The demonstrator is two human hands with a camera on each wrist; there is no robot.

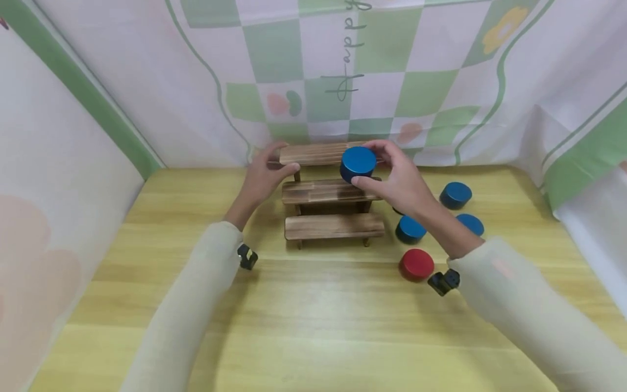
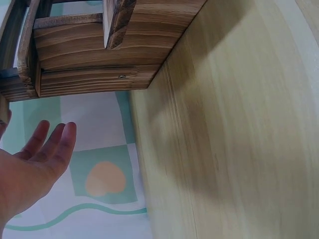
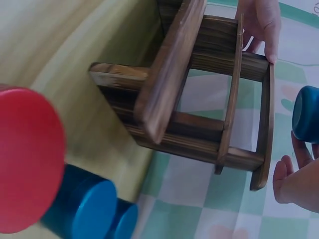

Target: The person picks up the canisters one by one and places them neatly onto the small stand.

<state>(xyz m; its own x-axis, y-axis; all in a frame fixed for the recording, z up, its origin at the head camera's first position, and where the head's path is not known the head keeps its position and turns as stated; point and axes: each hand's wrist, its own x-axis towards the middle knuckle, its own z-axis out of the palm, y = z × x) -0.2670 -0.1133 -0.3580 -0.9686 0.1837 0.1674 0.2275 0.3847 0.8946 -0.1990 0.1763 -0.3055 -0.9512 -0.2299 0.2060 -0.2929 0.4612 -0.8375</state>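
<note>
A three-tier wooden stand (image 1: 334, 227) rises in steps on the table in the head view. At the left end of its top tier, my left hand (image 1: 262, 173) holds the board, thumb in front and a finger behind. The other fingers (image 2: 64, 144) extend below it in the left wrist view. My right hand (image 1: 399, 177) grips a blue round tin (image 1: 358, 161) between thumb and fingers, above the right part of the upper tiers. In the right wrist view this blue tin (image 3: 306, 114) appears apart from the boards. Its underside contact is hidden in the head view.
Right of the stand are a red round tin (image 1: 416, 265) and several blue ones, including a nearer blue tin (image 1: 410, 230) and a farther blue tin (image 1: 455, 195). My right forearm partly covers some. A checked cloth (image 1: 377, 98) hangs behind the wooden table (image 1: 313, 326).
</note>
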